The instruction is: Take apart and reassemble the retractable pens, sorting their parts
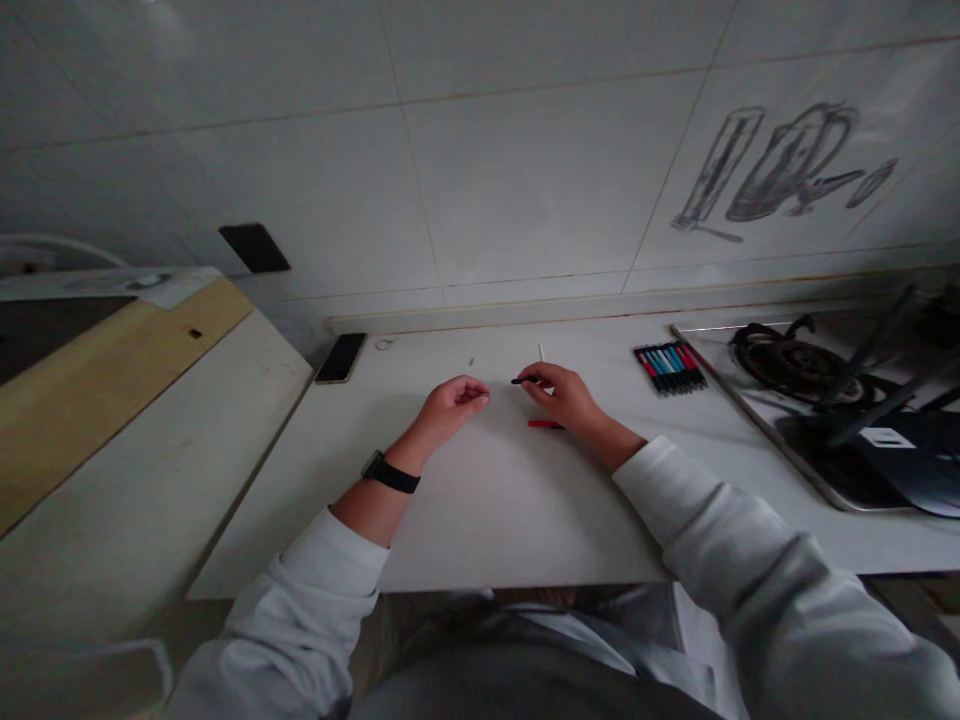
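Note:
My left hand (453, 402) is closed in a pinch above the white countertop (480, 500); a tiny thing shows at its fingertips, too small to name. Across a short gap, my right hand (561, 394) grips a short black pen part (519, 380) that points toward the left hand. Beneath the right hand lies a red pen barrel (543, 424), its right end hidden by the hand. Just beyond that hand is a thin white stick (541, 352), like an ink refill. A small thin piece (472, 361), possibly a spring, lies past the left hand.
Several pens with red, blue and black parts (670, 368) lie side by side at the right. A gas stove (806, 370) with a black router-like device (892, 450) borders the counter there. A phone (341, 358) and a small ring-shaped item (385, 344) lie at the back left.

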Motion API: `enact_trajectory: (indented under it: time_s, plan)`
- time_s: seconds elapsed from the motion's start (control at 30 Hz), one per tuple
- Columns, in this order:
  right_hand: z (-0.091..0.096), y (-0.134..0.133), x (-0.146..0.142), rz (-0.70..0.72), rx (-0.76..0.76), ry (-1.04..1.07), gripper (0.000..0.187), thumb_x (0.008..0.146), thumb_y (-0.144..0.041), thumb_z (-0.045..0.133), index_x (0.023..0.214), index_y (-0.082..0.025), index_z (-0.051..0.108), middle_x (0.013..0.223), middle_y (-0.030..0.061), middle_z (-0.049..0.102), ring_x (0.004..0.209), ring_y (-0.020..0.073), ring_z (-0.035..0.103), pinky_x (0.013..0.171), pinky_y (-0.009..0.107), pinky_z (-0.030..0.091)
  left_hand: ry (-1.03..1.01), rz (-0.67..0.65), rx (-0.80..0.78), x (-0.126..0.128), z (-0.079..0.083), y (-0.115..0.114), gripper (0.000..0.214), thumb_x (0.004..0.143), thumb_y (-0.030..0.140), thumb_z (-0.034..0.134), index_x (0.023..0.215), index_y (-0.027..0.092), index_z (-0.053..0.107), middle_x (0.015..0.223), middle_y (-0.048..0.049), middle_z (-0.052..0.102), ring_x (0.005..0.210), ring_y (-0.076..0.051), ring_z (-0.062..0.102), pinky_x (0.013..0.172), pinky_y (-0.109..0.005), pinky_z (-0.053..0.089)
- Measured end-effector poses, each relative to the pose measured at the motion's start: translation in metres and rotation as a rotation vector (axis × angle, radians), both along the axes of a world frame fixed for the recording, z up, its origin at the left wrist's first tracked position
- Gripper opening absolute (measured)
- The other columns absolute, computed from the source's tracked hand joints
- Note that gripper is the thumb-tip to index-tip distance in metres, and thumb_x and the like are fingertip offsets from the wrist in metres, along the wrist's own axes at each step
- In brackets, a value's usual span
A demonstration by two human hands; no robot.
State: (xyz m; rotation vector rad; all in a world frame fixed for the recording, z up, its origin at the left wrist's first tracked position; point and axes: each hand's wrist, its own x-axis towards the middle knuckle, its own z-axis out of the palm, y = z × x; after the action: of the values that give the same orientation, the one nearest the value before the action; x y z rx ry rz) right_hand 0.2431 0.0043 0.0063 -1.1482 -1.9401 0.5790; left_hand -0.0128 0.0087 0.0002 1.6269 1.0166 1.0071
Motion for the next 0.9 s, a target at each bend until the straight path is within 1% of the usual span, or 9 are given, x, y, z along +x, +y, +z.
enact_trajectory:
  time_s: [0.1, 0.23, 0.33, 0.43, 0.6, 0.77, 0.9]
  plan:
    - [-0.002, -0.006, -0.008, 0.038, -0.002, 0.077, 0.021, 0.093, -0.032, 0.056, 0.106, -0.021, 0.069, 0.102, 0.0058, 0.075, 0.092, 0.0178, 0.071, 0.088, 0.032, 0.056, -0.019, 0.006, -0.002, 0.003, -0.003, 0.000, 0.027, 0.079, 0.037, 0.078, 0.097, 0.019, 0.071, 0.096, -0.0070, 0.074, 0.091, -0.019, 0.069, 0.088, -0.035, 0.055]
    - [-0.006, -0.011, -0.016, 0.030, -0.019, 0.105, 0.018, 0.091, -0.031, 0.060, 0.103, -0.021, 0.068, 0.095, 0.0047, 0.075, 0.089, 0.0183, 0.071, 0.087, 0.033, 0.056, -0.051, 0.054, -0.005, -0.001, -0.006, 0.004, 0.028, 0.078, 0.038, 0.080, 0.097, 0.019, 0.072, 0.096, -0.0076, 0.075, 0.091, -0.020, 0.070, 0.090, -0.036, 0.055]
    - [-0.007, -0.012, -0.018, 0.024, -0.038, 0.107, 0.018, 0.092, -0.035, 0.061, 0.102, -0.021, 0.068, 0.094, 0.0053, 0.075, 0.088, 0.0194, 0.072, 0.085, 0.033, 0.056, -0.053, 0.063, -0.021, -0.001, -0.005, 0.003, 0.028, 0.079, 0.038, 0.080, 0.098, 0.019, 0.073, 0.097, -0.0079, 0.076, 0.091, -0.020, 0.071, 0.090, -0.037, 0.055]
    - [-0.006, -0.012, -0.017, 0.034, -0.027, 0.086, 0.020, 0.094, -0.037, 0.060, 0.103, -0.022, 0.069, 0.094, 0.0055, 0.075, 0.087, 0.0194, 0.071, 0.083, 0.033, 0.056, -0.048, 0.059, -0.032, 0.001, -0.002, 0.000, 0.027, 0.081, 0.039, 0.079, 0.098, 0.019, 0.074, 0.097, -0.0078, 0.076, 0.092, -0.021, 0.071, 0.090, -0.036, 0.055]
    - [-0.006, -0.013, -0.017, 0.051, 0.011, 0.040, 0.021, 0.096, -0.038, 0.060, 0.103, -0.021, 0.070, 0.095, 0.0056, 0.075, 0.088, 0.0191, 0.070, 0.083, 0.031, 0.055, -0.075, 0.052, -0.030, 0.006, -0.001, -0.005, 0.028, 0.080, 0.042, 0.080, 0.095, 0.019, 0.074, 0.094, -0.0069, 0.077, 0.090, -0.021, 0.071, 0.087, -0.035, 0.055]
    - [-0.009, -0.013, -0.018, 0.068, 0.082, 0.068, 0.019, 0.095, -0.036, 0.063, 0.102, -0.021, 0.072, 0.093, 0.0050, 0.075, 0.085, 0.0186, 0.070, 0.082, 0.031, 0.055, -0.063, 0.040, -0.040, 0.007, -0.004, -0.005, 0.033, 0.079, 0.047, 0.080, 0.094, 0.018, 0.073, 0.092, -0.0058, 0.076, 0.086, -0.019, 0.069, 0.084, -0.032, 0.053]
    - [-0.011, -0.011, -0.017, 0.079, 0.158, 0.070, 0.015, 0.095, -0.033, 0.065, 0.101, -0.022, 0.072, 0.091, 0.0047, 0.076, 0.083, 0.0185, 0.071, 0.081, 0.031, 0.056, 0.017, 0.009, -0.014, 0.005, -0.006, -0.003, 0.033, 0.085, 0.050, 0.074, 0.090, 0.017, 0.073, 0.089, -0.0050, 0.075, 0.084, -0.018, 0.067, 0.081, -0.030, 0.051]
